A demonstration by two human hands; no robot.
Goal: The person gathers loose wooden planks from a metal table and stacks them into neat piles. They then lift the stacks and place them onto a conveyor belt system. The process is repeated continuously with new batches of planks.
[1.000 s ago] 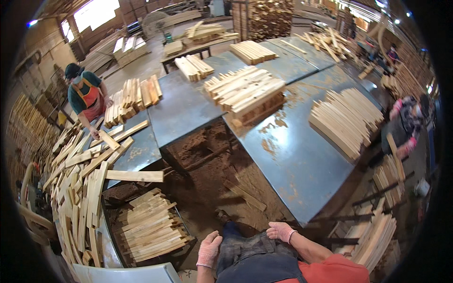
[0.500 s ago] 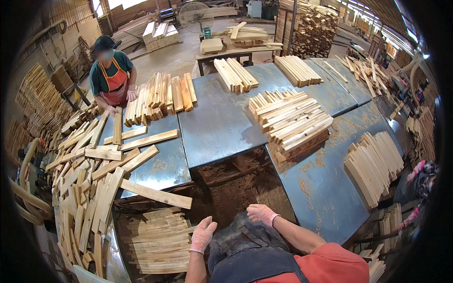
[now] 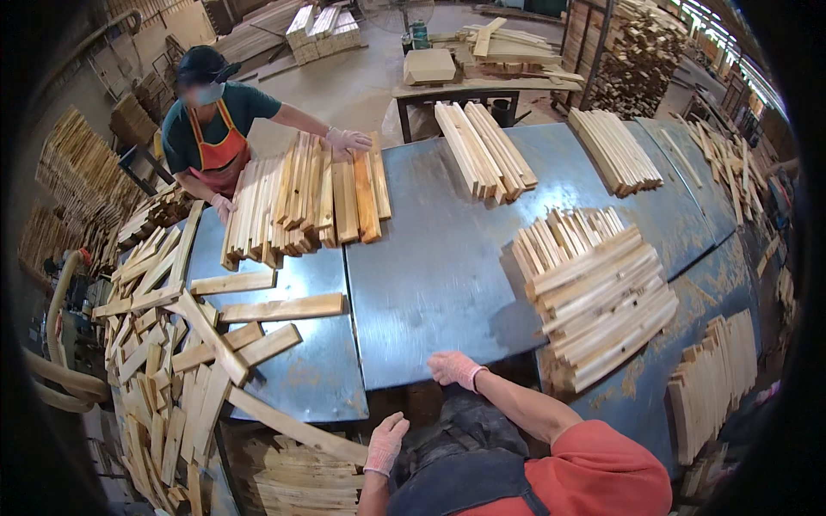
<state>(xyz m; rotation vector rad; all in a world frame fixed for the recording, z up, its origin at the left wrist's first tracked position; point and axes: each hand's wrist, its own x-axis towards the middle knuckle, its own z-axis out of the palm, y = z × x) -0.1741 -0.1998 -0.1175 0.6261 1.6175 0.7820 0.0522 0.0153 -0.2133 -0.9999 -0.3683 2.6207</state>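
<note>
I record the left hand (image 3: 386, 443) partly open, empty, just beside a plank (image 3: 297, 426) overhanging the metal table (image 3: 422, 318); right hand (image 3: 454, 369) loosely curled near its edge, contents indeterminable.

On my feed, a long pale plank (image 3: 297, 427) slants across the lower left, its right end just beside the left hand (image 3: 386, 444). Below it, rough boards (image 3: 305, 483) lie side by side, partly cropped. The right hand (image 3: 453, 370) overlaps the blue-grey metal tabletop (image 3: 422, 292) mid-frame; I can't tell whether they touch.
</note>
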